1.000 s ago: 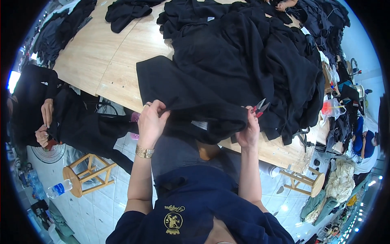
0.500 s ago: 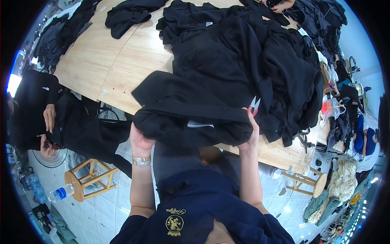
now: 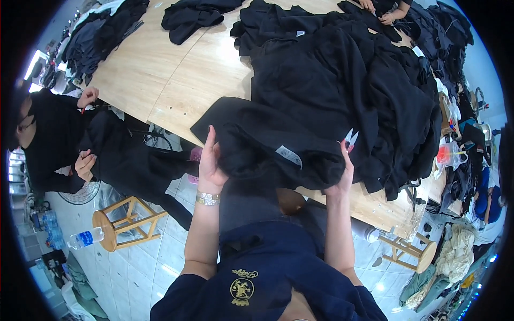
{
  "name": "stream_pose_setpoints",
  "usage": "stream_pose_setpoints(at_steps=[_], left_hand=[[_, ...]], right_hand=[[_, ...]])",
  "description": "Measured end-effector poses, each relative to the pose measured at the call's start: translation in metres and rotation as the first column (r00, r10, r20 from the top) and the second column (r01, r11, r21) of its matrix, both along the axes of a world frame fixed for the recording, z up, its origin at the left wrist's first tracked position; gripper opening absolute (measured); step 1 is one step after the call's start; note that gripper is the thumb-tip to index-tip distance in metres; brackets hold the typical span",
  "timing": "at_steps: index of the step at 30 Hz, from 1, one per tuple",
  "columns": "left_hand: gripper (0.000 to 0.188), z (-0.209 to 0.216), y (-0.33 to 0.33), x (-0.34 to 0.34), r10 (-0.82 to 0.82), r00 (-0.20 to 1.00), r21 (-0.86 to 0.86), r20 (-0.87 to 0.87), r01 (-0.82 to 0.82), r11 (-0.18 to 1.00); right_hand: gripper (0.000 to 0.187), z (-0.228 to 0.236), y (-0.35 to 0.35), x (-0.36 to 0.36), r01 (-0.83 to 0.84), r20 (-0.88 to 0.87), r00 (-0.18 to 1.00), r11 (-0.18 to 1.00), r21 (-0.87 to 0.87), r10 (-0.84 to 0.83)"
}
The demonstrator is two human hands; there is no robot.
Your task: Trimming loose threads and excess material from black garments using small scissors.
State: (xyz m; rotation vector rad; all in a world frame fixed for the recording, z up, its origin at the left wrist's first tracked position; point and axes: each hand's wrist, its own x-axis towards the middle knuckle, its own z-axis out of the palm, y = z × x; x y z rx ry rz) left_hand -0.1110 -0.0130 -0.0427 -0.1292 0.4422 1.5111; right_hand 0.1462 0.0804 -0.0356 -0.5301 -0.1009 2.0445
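A black garment (image 3: 251, 128) with a pale label (image 3: 289, 157) inside hangs bunched between my hands, over the table's near edge. My left hand (image 3: 213, 166) supports its left side; the thumb points up, off the cloth, and the other fingers are mostly hidden underneath. At the other end, my right hand (image 3: 342, 174) grips the fabric. Small thread snips (image 3: 350, 140) with pale blades and red handles stick up at the right fingertips. Just beyond lies a large heap of black garments (image 3: 316, 75).
The wooden table (image 3: 166, 80) stretches ahead, with more black clothes (image 3: 193, 18) at its far side. On the left a co-worker (image 3: 51, 134) handles black cloth beside a wooden stool (image 3: 126, 224) with a water bottle (image 3: 85, 238). Another stool (image 3: 409, 254) stands at right.
The garment has bunched up and its label now slants. My left thumb has lifted off the cloth. The view has shifted, and the co-worker at left has raised a hand.
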Motion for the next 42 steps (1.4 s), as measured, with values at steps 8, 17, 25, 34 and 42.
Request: stream_pose_setpoints(at_steps=[8, 17, 25, 34, 42], left_hand=[[0.052, -0.025, -0.037, 0.035, 0.083, 0.729, -0.359, -0.679, -0.428, 0.829], [0.026, -0.015, -0.035, 0.075, -0.05, 0.997, -0.369, -0.064, 0.023, 0.929], [0.051, 0.029, -0.006, 0.057, 0.038, 0.998, 0.061, -0.054, -0.035, 0.998], [0.054, 0.039, 0.004, 0.066, 0.011, 0.994, 0.136, -0.109, 0.003, 0.991], [0.052, 0.036, 0.005, 0.066, 0.009, 0.975, 0.093, -0.221, 0.012, 0.996]], right_hand=[[0.02, -0.014, -0.005, -0.013, 0.089, 0.13, 0.988, 0.996, 0.006, -0.089], [0.024, 0.011, -0.012, -0.015, 0.042, 0.042, 0.998, 0.997, 0.057, -0.045], [0.02, -0.003, 0.0, 0.008, -0.101, 0.897, 0.285, 0.92, 0.379, -0.339], [0.038, 0.045, -0.035, -0.026, -0.589, 0.552, 0.334, 0.289, 0.755, -0.764], [0.02, 0.036, -0.032, -0.03, -0.478, 0.53, 0.347, 0.34, 0.81, -0.774]])
